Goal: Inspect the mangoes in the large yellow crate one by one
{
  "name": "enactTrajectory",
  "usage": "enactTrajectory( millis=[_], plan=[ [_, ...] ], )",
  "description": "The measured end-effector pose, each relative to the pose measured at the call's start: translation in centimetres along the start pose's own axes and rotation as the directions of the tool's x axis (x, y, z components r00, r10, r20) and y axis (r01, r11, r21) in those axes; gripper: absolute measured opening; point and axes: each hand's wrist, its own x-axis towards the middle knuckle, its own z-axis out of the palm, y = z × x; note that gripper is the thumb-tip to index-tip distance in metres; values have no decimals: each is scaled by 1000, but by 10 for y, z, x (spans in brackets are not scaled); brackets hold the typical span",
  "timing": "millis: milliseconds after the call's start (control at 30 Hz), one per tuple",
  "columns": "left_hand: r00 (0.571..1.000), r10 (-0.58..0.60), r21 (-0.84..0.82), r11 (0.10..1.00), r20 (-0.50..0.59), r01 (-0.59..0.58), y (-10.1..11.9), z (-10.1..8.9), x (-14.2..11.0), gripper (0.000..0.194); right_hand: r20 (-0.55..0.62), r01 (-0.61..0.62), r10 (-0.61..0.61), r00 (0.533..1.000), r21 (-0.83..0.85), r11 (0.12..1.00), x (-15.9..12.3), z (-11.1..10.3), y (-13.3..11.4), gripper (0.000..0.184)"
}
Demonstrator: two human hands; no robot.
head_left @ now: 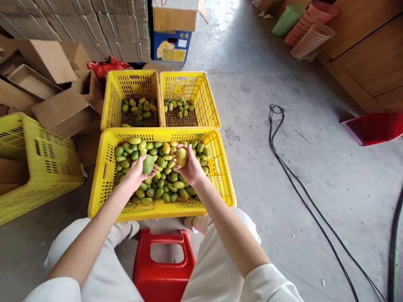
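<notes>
Over the large yellow crate [163,216], my left hand [136,173] is closed around a green mango [148,165]. Across from it, my right hand [191,167] grips a yellower mango [181,157] between thumb and fingers. Both fruits are held just above a heap of small green and yellow mangoes [170,186] in that crate. Behind it stand two more yellow crates side by side. The back left crate [105,98] holds several mangoes, many yellowish; the back right crate [210,98] holds several, mostly green.
A red plastic stool [163,274] sits between my legs. To the left are a tilted yellow crate [56,159] and loose cardboard boxes [66,105]. A black cable [292,178] runs along the floor at right. Stacked cartons [122,33] and plastic baskets [311,40] stand farther back.
</notes>
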Motion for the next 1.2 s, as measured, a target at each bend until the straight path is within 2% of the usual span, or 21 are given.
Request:
enactTrajectory(
  millis=[167,233,300,367,433,533,633,767,867,967,1100,1200],
  plan=[
    [994,-97,-102,990,40,101,4,-4,4,41,38,53,-51,998,-69,996,-5,6,-2,39],
    [992,-79,-156,983,102,94,6,-6,4,47,54,55,-50,997,-92,994,-6,8,-1,39],
    [984,-34,-195,978,174,68,6,-8,3,50,63,21,-14,998,-124,992,-7,10,-2,49],
    [979,10,-207,978,205,33,6,-10,3,46,62,-20,31,998,-163,986,-7,10,-3,62],
    [977,55,-209,978,205,-11,5,-11,3,37,56,-34,45,997,-181,983,-7,10,-4,66],
    [975,125,-201,976,184,-87,2,-11,5,32,67,9,3,998,-175,985,-6,10,-3,65],
    [971,136,-177,979,199,-101,-1,-10,6,36,48,39,-32,998,-150,988,-4,10,1,59],
    [963,178,-201,970,204,-137,-3,-9,3,27,4,15,-15,1000,-89,996,-1,7,4,43],
    [943,212,-211,964,258,-159,-2,-9,-1,28,16,-5,6,1000,-66,998,-1,5,3,39],
    [942,175,-195,973,286,-121,1,-10,-2,25,25,-11,12,1000,-34,999,-3,4,0,41],
    [970,88,-214,976,228,-38,4,-10,-1,20,11,5,-5,1000,-16,1000,-5,2,-3,50],
    [966,107,-231,972,233,-52,4,-11,1,13,-7,23,-24,1000,-12,1000,-6,0,-2,52]
  ],
)
